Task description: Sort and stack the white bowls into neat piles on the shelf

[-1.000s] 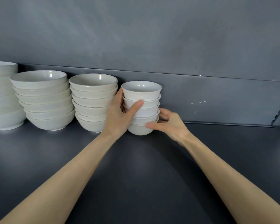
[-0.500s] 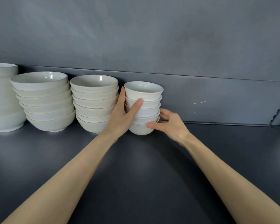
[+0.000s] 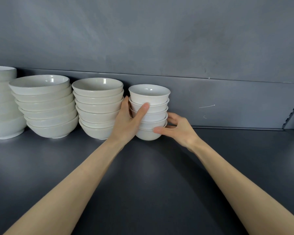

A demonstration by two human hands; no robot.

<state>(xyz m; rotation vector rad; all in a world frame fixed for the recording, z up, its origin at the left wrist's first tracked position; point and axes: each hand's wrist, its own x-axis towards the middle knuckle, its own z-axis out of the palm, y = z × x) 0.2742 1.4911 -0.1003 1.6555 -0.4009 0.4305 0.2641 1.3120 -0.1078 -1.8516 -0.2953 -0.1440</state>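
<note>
As we look straight ahead along both forearms, the small pile [image 3: 149,114] of white bowls stands near the centre of the frame, at the back of the dark shelf [image 3: 159,175], and it sits squarely between our hands. Its long axis runs upright, with no lean that we can see, and its lowest bowl seems to rest on the shelf. Our left hand [image 3: 126,122] grips it from the left and high up. The thumb lies across the front of the upper bowls, and the fingers reach round behind into the narrow gap beside the middle pile [image 3: 97,107]. Our right hand [image 3: 178,130] grips it from the right and low down, the thumb pressed on the bottom bowl and the fingers curled round the back. Neither hand is nearer, since both are already on it.

We judge that the coming move turns on that gap. The small pile stands just beside the middle pile, so any nudge leftward would pinch our fingers. A lift straight up or a shift towards the right of the frame looks freer. Further left stand the wide pile [image 3: 44,106] and, cut off by the left edge, the tall pile [image 3: 2,102].
</note>
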